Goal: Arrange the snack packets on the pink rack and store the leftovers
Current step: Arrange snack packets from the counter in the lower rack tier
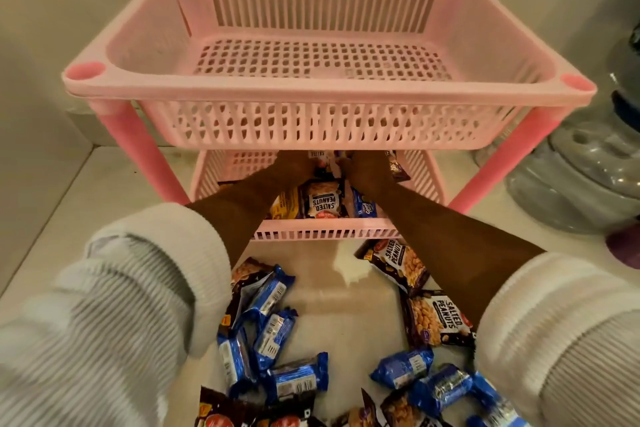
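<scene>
Snack packets, crinkly foil ones in blue and in dark brown printed "Salted Peanuts", lie in two places. A few sit in the lower tray (311, 230) of the pink slatted plastic rack (329, 94), among them a brown peanut packet (323, 203) at the frame's centre with its long axis running front to back. The rest are strewn on the pale glossy surface (329, 288) in the lower half of the frame: small blue foil packets (273, 329) lower centre, more blue ones (403, 366) lower right, and brown peanut packets (438, 321) to the right.

Both hands reach into the lower tray, under the front wall of the empty upper basket (311, 55). The left hand (294, 166) and right hand (367, 168) meet close together at the centre, just above the tray's packets, and the fingers seem to close on a pale packet (329, 163) between them. The basket's edge hides the fingertips, so I cannot tell how tightly each grip holds or which hand bears it.

Loose packets lie towards the bottom of the frame from both hands, behind the wrists and between the two ribbed white sleeves (138, 305). By my judgement either hand must draw back out of the tray to fetch the next one; the blue cluster is nearer the left forearm, the peanut packets nearer the right.
</scene>
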Demonstrator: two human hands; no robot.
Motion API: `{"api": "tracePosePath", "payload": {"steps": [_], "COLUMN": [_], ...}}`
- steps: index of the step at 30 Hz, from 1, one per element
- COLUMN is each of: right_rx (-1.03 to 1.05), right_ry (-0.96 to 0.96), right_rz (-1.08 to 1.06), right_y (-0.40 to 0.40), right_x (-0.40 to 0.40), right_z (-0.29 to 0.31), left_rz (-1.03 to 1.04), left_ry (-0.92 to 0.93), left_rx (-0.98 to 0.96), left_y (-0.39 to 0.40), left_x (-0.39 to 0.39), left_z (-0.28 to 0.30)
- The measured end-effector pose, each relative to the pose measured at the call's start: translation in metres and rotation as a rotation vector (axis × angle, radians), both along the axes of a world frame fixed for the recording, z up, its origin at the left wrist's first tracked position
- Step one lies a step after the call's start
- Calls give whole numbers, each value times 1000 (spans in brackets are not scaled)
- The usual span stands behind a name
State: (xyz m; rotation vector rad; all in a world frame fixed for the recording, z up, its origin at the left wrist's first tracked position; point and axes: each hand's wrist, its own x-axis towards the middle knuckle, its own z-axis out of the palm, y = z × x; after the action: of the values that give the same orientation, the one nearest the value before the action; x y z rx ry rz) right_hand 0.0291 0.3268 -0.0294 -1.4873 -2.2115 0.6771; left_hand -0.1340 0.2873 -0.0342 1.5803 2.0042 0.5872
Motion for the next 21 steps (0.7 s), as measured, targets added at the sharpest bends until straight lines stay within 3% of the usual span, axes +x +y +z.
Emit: {"api": "tracePosePath", "payload": {"steps": [2,5,8,11,21], "right_rx": [-1,-5,52,107,142], "right_ry": [14,-117,-180,-180,-128], "right_rz": [18,27,26,30,-34], "right_y": [-2,-4,-5,-5,-1], "right_x": [0,2,4,5,5], "right_z": [1,0,1,-2,-9], "left_rz": [22,48,-49,-110,-106], "left_ry": [93,269,316,288,243], "left_rx": [4,60,14,-55,-2], "left_y": [-4,-14,-16,-15,1], "left_x": [-1,-9,-12,-8,-11], "left_z": [-1,-3,-5,-6,-10]}}
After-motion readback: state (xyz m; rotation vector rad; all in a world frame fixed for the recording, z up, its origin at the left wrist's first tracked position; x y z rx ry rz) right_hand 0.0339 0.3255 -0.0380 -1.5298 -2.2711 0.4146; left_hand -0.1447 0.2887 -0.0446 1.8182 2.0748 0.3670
